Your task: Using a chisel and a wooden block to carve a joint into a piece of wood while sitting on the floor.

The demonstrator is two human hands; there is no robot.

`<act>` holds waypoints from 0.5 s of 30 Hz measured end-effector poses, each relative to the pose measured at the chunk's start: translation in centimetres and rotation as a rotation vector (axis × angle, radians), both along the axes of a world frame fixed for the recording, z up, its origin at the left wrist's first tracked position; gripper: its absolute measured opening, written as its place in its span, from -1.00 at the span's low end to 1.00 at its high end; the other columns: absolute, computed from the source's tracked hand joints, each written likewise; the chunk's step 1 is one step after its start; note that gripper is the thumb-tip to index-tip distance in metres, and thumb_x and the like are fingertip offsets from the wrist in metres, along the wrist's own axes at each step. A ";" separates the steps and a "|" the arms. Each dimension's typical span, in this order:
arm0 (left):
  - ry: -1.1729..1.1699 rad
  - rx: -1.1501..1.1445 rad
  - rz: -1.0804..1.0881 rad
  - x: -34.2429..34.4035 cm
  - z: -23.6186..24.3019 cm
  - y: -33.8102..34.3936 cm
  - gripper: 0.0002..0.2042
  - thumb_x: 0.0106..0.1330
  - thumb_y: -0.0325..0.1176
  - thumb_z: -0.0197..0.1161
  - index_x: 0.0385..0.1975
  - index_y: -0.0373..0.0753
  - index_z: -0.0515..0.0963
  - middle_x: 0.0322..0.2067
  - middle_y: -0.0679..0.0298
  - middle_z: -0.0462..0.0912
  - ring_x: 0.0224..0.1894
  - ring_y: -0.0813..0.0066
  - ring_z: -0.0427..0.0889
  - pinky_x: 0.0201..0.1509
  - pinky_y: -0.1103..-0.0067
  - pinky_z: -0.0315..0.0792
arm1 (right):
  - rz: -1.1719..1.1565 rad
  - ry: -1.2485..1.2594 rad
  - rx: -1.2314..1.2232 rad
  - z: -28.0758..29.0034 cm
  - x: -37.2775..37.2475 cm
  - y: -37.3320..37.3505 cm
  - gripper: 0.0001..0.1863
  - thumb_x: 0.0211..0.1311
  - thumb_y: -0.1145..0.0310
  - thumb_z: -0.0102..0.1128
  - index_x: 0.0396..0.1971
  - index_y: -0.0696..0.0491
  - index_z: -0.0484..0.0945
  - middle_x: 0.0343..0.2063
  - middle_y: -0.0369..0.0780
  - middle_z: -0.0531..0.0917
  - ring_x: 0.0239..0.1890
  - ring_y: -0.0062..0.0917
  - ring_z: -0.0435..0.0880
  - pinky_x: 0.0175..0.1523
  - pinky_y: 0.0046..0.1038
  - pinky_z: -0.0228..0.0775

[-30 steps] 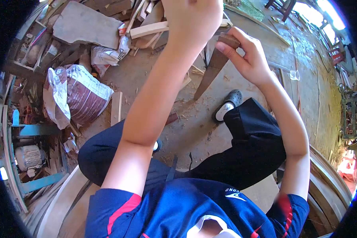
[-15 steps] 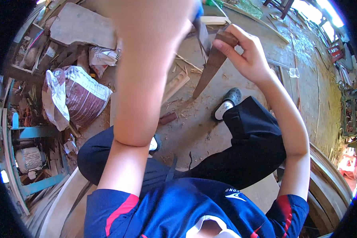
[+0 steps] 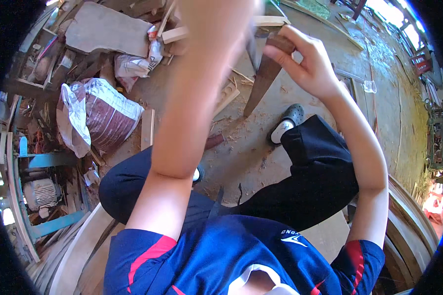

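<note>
My left hand (image 3: 220,14) is at the top, smeared by motion; its fingers and anything in them cannot be made out. A dark, thin strip (image 3: 253,54) shows just right of it, partly behind it. My right hand (image 3: 307,66) is closed on a dark brown tapered wooden piece (image 3: 258,88), gripping its broad upper end with thumb and fingers. The narrow end slants down and left, above the floor. Pale wooden offcuts (image 3: 226,103) lie beyond and beneath my arms.
Woven sacks (image 3: 101,115), a flat slab (image 3: 106,29) and scrap wood lie at left, above a blue frame with a motor (image 3: 42,195). My clog (image 3: 293,113) is on the shaving-strewn floor (image 3: 261,167). Curved boards (image 3: 408,223) are at lower right; machinery (image 3: 438,142) lines the far right.
My left hand and forearm swung left, then back toward the right and up, staying blurred in the last two frames. My right hand and the wooden piece have shifted only slightly.
</note>
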State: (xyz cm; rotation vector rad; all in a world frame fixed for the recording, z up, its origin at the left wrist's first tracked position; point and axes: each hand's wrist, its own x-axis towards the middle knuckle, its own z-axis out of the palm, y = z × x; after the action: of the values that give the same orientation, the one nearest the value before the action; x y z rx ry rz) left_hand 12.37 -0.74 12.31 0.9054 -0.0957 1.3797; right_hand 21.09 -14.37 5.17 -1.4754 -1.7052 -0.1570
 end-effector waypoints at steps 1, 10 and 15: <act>0.261 0.353 0.057 0.5 -2.5 -2.4 -0.61 0.35 -0.31 -0.02 -0.80 -0.12 0.24 -0.83 0.47 0.24 -0.82 0.73 0.21 -0.79 0.71 0.09 | -0.013 -0.003 -0.003 -0.3 0.5 -0.2 -0.72 0.16 0.23 0.21 -0.34 0.15 0.44 -0.58 -0.11 0.53 -0.62 -0.35 0.49 -0.47 -0.45 0.32; 0.160 0.099 0.087 -0.9 1.0 -3.3 -0.69 0.34 -0.27 -0.04 -0.70 -0.12 0.29 -0.86 0.50 0.16 -0.87 0.71 0.19 -0.82 0.76 0.09 | -0.033 0.012 -0.036 -0.4 0.6 -0.5 -0.72 0.15 0.24 0.21 -0.36 0.15 0.42 -0.56 -0.09 0.55 -0.59 -0.28 0.51 -0.47 -0.43 0.33; 0.267 0.457 -0.070 0.0 -1.7 -2.5 -0.73 0.33 -0.36 -0.06 -0.67 -0.16 0.25 -0.80 0.49 0.22 -0.84 0.72 0.18 -0.81 0.75 0.09 | -0.027 0.027 -0.080 -0.1 0.5 -0.3 -0.72 0.15 0.24 0.21 -0.39 0.15 0.41 -0.58 -0.09 0.54 -0.59 -0.28 0.51 -0.47 -0.43 0.34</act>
State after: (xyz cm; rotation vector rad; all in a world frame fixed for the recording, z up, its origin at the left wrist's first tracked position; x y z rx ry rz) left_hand 12.38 -3.19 10.59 1.4460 -0.2431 1.1779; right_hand 21.60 -14.65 5.02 -1.5529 -1.6875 -0.0841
